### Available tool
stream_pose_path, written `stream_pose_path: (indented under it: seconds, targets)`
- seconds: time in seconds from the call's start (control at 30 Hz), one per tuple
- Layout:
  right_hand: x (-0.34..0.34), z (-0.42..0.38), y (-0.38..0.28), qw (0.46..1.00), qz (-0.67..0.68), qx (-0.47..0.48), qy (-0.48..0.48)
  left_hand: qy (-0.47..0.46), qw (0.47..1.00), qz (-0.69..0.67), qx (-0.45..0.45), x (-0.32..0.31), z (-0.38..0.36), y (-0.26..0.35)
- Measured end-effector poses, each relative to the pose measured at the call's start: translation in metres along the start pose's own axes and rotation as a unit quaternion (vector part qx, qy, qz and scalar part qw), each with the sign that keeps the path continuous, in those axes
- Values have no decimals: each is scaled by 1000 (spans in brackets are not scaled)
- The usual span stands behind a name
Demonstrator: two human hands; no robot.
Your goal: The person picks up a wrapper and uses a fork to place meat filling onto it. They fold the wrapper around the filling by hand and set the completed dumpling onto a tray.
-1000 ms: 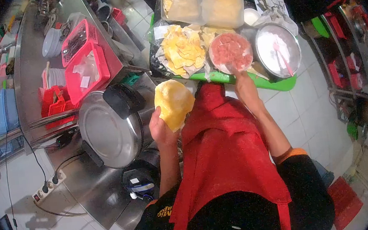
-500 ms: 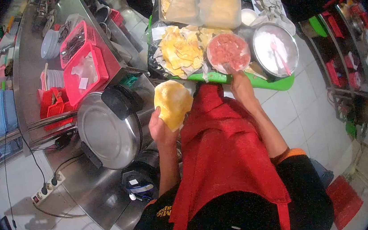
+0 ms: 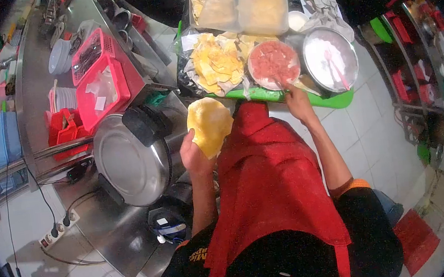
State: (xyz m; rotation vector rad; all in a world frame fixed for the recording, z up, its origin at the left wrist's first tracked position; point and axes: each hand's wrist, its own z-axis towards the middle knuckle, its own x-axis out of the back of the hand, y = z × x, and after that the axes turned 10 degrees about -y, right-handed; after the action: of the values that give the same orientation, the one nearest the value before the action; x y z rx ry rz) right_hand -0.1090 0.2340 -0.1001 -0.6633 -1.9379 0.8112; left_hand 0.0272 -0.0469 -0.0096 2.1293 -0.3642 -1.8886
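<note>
My left hand (image 3: 194, 155) holds a flat yellow dough wrapper (image 3: 209, 124) open on its palm, above my red apron. My right hand (image 3: 299, 102) reaches to the near rim of a bowl of pink minced meat (image 3: 273, 64) and grips a thin utensil whose tip is in the meat. The bowl stands on a green tray (image 3: 337, 102). Left of the bowl lies a heap of yellow wrappers (image 3: 218, 63) on plastic.
A metal bowl with a pink spoon (image 3: 331, 59) is right of the meat. Two clear lidded boxes (image 3: 243, 6) sit behind. A large steel pot lid (image 3: 129, 159), red baskets (image 3: 102, 81) and a steel counter are at left. A power strip (image 3: 58, 231) lies on the tiled floor.
My right hand has shifted slightly right along the meat bowl's rim. The left hand and its wrapper have stayed put.
</note>
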Motion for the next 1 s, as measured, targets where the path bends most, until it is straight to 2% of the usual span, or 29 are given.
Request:
stream_pose_path:
  seconds: [0.13, 0.2, 0.23, 0.3, 0.43, 0.53, 0.6, 0.63, 0.7, 0.73, 0.77, 0.8, 0.83, 0.87, 0.93, 1.0]
  targets:
    - [1, -3, -6, 997, -60, 49, 10, 23, 997, 75, -11, 6, -2, -1]
    - [3, -4, -14, 988, -141, 63, -15, -19, 997, 68, -16, 6, -2, -1]
    - [1, -8, -19, 988, -141, 63, -16, -19, 997, 68, -17, 7, -4, 0]
    - [0, -14, -29, 980, -186, 66, -19, -30, 990, 131, -34, 7, -4, 0]
    - [11, -7, -34, 981, -159, 99, -47, -5, 998, 65, -26, -2, -2, 1]
    - [10, -3, -35, 989, -131, 63, -5, 2, 999, 50, 5, 9, -3, 0]
    - [0, -4, -28, 989, -134, 64, -20, 95, 994, 57, 14, 19, -1, 0]
    - [-2, -1, -20, 988, -135, 66, -22, 96, 994, 57, 11, 19, -1, 2]
    - [1, -2, 2, 973, -161, 167, 14, 8, 999, 41, 10, 17, -5, 3]
    - [13, -5, -7, 972, -162, 168, 15, 6, 999, 40, 9, 16, -3, 2]
    - [30, -10, -15, 995, 63, 18, -78, 0, 999, -21, 25, 15, -3, 2]
    - [45, -14, -28, 936, 283, -132, -165, -8, 996, -80, 41, 14, -2, 2]
    - [51, -23, -37, 913, 348, -126, -171, -10, 996, -80, 39, 16, 0, 2]
    - [57, -29, -45, 914, 347, -123, -172, 5, 998, -54, 41, 21, 2, 0]
    - [62, -42, -53, 872, 436, -87, -204, 23, 999, -29, 40, 14, 4, -2]
    - [59, -53, -58, 858, 466, -59, -211, -42, 974, -201, 99, 3, 10, -3]
